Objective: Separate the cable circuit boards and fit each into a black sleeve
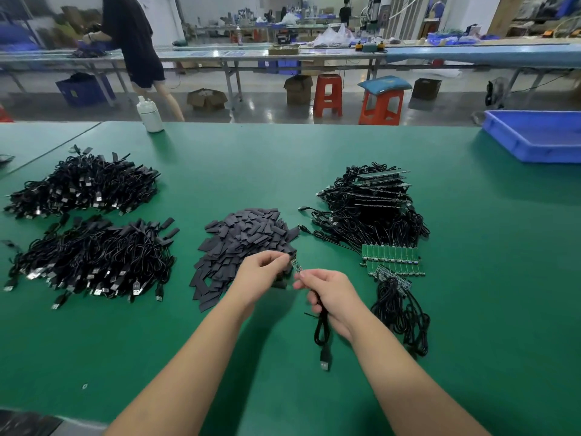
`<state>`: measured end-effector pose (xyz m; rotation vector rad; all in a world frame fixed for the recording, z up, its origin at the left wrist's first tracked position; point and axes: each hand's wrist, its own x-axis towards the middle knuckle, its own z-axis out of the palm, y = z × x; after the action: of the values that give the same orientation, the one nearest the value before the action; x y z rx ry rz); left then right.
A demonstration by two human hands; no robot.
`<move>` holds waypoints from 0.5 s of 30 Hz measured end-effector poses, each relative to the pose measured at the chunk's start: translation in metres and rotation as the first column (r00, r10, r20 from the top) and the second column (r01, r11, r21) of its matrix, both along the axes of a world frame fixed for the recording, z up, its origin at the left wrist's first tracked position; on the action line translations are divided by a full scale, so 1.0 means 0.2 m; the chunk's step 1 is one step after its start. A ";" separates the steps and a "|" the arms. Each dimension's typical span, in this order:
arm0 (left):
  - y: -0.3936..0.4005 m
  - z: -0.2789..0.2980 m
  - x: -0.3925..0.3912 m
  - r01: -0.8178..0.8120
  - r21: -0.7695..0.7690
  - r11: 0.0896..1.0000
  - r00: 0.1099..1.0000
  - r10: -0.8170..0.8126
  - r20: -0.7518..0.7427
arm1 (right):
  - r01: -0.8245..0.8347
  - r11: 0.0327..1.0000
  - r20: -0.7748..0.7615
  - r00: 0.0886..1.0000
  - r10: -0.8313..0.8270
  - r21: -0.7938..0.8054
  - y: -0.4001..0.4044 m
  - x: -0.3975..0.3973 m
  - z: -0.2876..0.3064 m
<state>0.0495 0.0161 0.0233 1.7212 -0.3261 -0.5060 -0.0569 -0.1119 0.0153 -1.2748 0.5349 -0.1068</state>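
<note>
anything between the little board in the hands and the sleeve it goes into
Nothing visible. The right hand holds the circuit board with its tip at the black sleeve pinched in the left hand; no object between them.

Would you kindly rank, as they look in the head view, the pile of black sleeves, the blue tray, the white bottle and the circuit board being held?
1. pile of black sleeves
2. blue tray, cut off by the frame, so unsure against the pile
3. white bottle
4. circuit board
</note>
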 end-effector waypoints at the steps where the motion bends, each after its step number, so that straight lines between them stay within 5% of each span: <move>1: 0.05 -0.04 0.05 -0.063 0.134 0.989 0.990 0.045 0.130 | -0.008 1.000 -0.040 0.999 0.009 0.018 0.00 0.00 -0.02; 4: 0.23 -0.17 0.17 -0.330 0.569 0.754 0.861 -0.007 0.508 | -0.013 1.000 -0.138 0.990 0.012 -0.003 -0.01 -0.02 -0.09; 7: 0.40 -0.26 0.25 -0.367 0.712 0.599 0.867 -0.056 0.495 | 0.021 0.999 -0.134 0.991 -0.025 -0.030 -0.03 -0.04 -0.16; 15: 0.48 -0.28 0.27 -0.399 0.664 0.633 0.839 -0.040 0.543 | 0.060 0.996 -0.107 0.992 -0.067 -0.073 -0.03 -0.02 -0.23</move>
<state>0.1031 0.1118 -0.0322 2.7109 -0.3216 0.0343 -0.0608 -0.1170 -0.0313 -1.3373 0.6713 -0.1098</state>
